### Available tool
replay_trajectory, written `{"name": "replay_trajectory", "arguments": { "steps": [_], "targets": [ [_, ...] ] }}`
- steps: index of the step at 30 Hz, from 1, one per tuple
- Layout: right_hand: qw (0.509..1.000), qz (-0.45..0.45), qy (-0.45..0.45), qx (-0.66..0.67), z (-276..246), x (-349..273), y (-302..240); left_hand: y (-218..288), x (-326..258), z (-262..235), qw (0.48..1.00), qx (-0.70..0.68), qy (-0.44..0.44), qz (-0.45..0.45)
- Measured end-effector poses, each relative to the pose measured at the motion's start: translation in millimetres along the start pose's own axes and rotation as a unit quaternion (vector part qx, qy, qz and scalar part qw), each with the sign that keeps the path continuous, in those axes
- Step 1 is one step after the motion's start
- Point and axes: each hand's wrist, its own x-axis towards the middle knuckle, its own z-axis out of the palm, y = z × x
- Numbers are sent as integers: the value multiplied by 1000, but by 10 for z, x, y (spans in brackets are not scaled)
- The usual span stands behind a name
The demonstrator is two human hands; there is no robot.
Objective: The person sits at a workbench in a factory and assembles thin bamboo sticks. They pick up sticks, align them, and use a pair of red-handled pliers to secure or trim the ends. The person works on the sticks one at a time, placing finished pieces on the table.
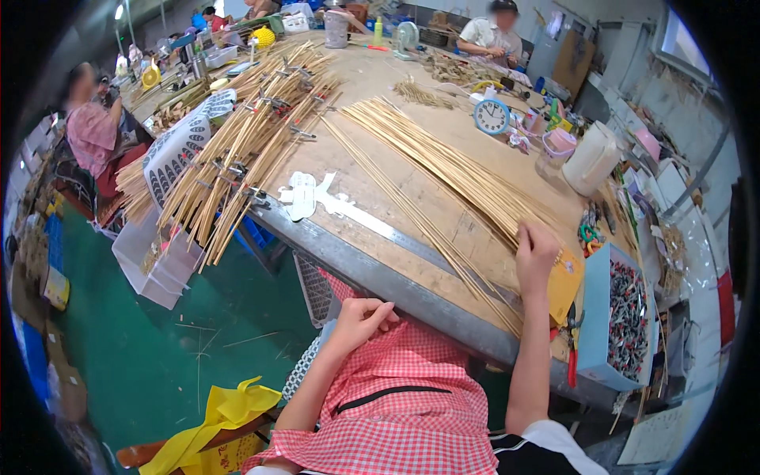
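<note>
A long fan of thin bamboo strips lies diagonally across the wooden table. At its near right end, my right hand is closed, its fingertips on the outermost strips; exactly how many it grips is hidden. A few separate bamboo strips run parallel, nearer me. My left hand hangs over my lap by the table's metal edge, fingers curled together with nothing visible in them. A steel ruler and white cut-out templates lie on the tabletop to the left.
Bundles of clipped bamboo strips overhang the table's left side. On the right stand a blue box of small metal clips, red-handled pliers, a yellow envelope, a white jug and a blue clock. Other people sit farther off.
</note>
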Motion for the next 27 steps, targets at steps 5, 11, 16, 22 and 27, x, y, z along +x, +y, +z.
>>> {"name": "replay_trajectory", "arguments": {
  "steps": [5,11,16,22,27],
  "targets": [
    [953,114,-166,227,-135,-639,-872,286,-120,-262,984,-153,41,82],
    [861,144,-319,370,-129,-1146,-1232,652,-340,-745,911,-278,215,215],
    [818,145,-359,425,-101,-1251,-1284,543,-484,-1036,889,-271,273,249],
    [815,158,-371,417,-84,-1266,-1281,486,-476,-1100,886,-269,288,242],
    [872,142,-285,371,-61,-1255,-1340,548,-453,-1074,895,-240,317,199]
  ]
}}
